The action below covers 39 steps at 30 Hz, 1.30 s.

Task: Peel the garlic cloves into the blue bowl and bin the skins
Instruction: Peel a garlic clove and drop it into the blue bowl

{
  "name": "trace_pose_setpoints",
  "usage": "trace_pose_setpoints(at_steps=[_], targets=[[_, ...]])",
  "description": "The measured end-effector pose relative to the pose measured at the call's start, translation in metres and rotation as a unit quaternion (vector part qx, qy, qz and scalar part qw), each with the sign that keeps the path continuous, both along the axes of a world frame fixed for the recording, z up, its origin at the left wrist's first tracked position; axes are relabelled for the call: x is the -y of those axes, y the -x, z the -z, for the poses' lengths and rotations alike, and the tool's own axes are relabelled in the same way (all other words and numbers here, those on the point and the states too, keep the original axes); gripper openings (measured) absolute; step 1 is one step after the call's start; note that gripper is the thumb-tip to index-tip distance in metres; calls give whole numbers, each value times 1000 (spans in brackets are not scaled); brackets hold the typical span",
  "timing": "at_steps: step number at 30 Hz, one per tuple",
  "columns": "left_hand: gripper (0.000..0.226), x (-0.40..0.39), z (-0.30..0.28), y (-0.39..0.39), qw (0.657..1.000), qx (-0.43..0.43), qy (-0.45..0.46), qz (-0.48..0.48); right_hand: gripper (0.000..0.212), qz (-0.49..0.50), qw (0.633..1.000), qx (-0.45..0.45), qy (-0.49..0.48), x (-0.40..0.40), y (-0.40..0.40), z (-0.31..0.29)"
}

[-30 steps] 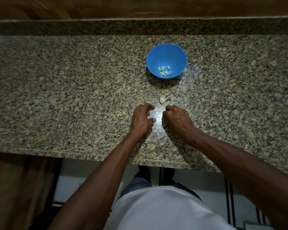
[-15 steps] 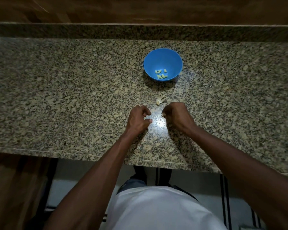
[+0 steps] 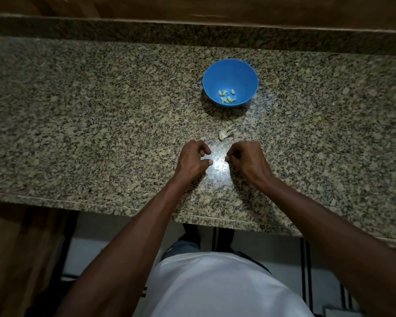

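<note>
On the speckled beige-and-black granite countertop [image 3: 78, 124], the left hand [image 3: 192, 160] rests near the front edge with its fingers curled and the thumb reaching toward the gap between the hands; nothing shows in its grip, and it sits much as it did a second ago. Across the bright glare patch, the right hand [image 3: 247, 161] has drawn back a little from the small pale heap of papery garlic skins [image 3: 225, 133], which it was nearly touching half a second ago, and now shows a small pale scrap [image 3: 227, 159] pinched at its fingertips; whether that is a clove or a bit of skin is too small to tell. The two hands are apart, just beside each other. Beyond them the round blue plastic bowl [image 3: 230, 83] holds several peeled greenish-yellow garlic cloves [image 3: 227, 96]. I judge most of the peeling to be done, with the skins not yet binned and no bin in view.
</note>
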<state>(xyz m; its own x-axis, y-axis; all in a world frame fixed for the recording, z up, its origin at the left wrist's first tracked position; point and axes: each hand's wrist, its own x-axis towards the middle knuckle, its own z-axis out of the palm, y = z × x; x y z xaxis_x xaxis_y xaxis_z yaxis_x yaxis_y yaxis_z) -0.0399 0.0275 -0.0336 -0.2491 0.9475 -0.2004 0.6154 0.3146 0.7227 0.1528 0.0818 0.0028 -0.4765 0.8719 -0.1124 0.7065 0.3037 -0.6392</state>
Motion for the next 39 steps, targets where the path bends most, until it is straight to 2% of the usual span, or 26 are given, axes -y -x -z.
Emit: trace_pose_setpoints(at_steps=[7,13,22,34,39], targets=[[28,0,-6,2,1000,10,2,6,14,-60,994,83,-44,-3,9,0],[28,-1,-9,3,1000,13,10,6,13,-88,989,102,-68,3,3,-1],[28,-7,-13,3,999,8,47,7,17,-146,963,191,-123,7,13,0],[29,-11,-15,3,996,14,84,1,13,-226,944,205,-123,7,26,-11],[28,-11,-18,0,996,19,85,-4,20,-202,952,189,-133,-2,24,-7]])
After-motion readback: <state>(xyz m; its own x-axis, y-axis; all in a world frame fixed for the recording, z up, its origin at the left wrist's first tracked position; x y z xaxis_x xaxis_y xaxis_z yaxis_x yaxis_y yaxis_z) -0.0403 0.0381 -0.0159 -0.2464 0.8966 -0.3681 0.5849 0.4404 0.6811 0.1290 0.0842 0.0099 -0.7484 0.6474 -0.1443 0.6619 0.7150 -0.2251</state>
